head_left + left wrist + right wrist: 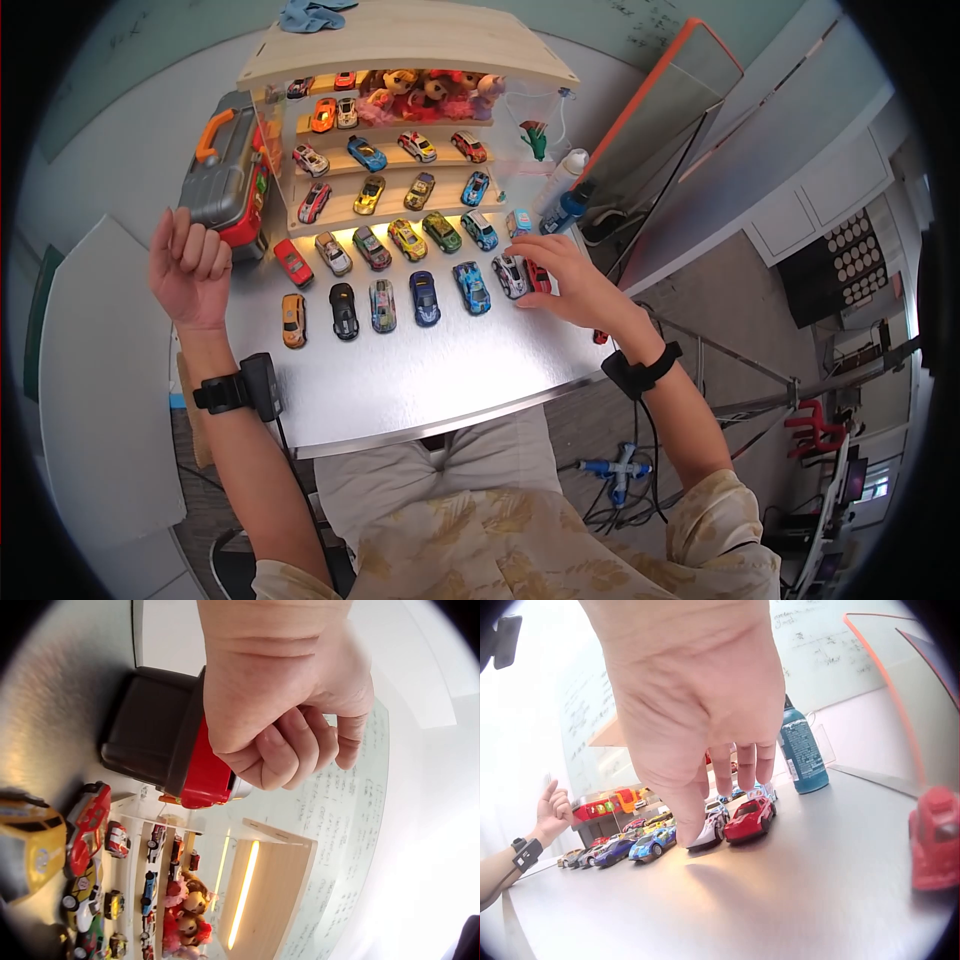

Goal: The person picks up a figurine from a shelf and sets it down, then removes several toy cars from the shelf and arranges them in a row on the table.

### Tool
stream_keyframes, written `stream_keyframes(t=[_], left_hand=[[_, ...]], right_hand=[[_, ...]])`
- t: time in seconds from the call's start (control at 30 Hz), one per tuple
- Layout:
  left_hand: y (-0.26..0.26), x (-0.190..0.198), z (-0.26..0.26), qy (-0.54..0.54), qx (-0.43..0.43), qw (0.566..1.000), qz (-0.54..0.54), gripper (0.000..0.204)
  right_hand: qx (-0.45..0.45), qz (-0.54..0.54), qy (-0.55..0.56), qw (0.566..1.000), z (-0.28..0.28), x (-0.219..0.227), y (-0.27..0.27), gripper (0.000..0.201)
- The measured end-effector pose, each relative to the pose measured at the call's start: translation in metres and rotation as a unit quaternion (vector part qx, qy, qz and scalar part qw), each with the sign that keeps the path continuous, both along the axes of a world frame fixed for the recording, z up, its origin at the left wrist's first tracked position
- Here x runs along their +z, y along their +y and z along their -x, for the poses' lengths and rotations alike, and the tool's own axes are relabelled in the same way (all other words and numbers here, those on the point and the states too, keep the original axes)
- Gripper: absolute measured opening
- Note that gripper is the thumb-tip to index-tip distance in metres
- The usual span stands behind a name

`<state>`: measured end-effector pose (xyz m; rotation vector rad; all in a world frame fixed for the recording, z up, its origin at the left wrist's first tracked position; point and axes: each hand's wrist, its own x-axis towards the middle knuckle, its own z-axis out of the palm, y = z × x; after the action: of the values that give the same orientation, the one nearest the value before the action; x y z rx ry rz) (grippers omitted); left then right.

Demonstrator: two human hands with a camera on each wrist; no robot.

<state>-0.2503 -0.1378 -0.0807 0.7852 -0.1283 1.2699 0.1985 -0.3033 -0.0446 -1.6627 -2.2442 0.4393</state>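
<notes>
Between the right hand's (575, 285) thumb and fingers (720, 769), which stand apart, sits a white car (708, 834) beside a red car (751, 820).

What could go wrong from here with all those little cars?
The right hand is close around a white car with a red car right beside it, so moving one might nudge the other. Another red toy sits near the right edge of the table, close to that wrist; a careless swing could perhaps knock it off.

Grey floor (565, 425), white cabinets (845, 195), red chair (816, 430) off to the right.
</notes>
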Motion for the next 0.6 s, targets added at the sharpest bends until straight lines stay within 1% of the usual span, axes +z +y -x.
stream_keyframes(t=[0.1,0.2,0.3,0.4,0.6], left_hand=[[0.0,0.0,0.0,0.002,0.005,1.0,0.004,0.039],[0.0,0.0,0.001,0.0,0.008,1.0,0.002,0.039],[0.0,-0.001,0.001,-0.001,0.008,1.0,0.001,0.039],[0.001,-0.001,0.001,0.0,0.006,1.0,0.001,0.039],[0.001,-0.001,0.001,0.002,0.011,1.0,-0.001,0.039]], right_hand=[[0.024,0.007,-0.018,1.0,0.001,-0.01,0.008,0.066],[0.02,0.035,-0.017,0.999,0.001,-0.011,0.012,0.069],[0.015,0.007,-0.014,1.0,0.003,-0.013,0.011,0.065],[0.021,-0.008,-0.017,1.0,0.003,-0.014,0.012,0.065],[0.015,0.0,-0.02,1.0,0.006,-0.013,0.009,0.065]])
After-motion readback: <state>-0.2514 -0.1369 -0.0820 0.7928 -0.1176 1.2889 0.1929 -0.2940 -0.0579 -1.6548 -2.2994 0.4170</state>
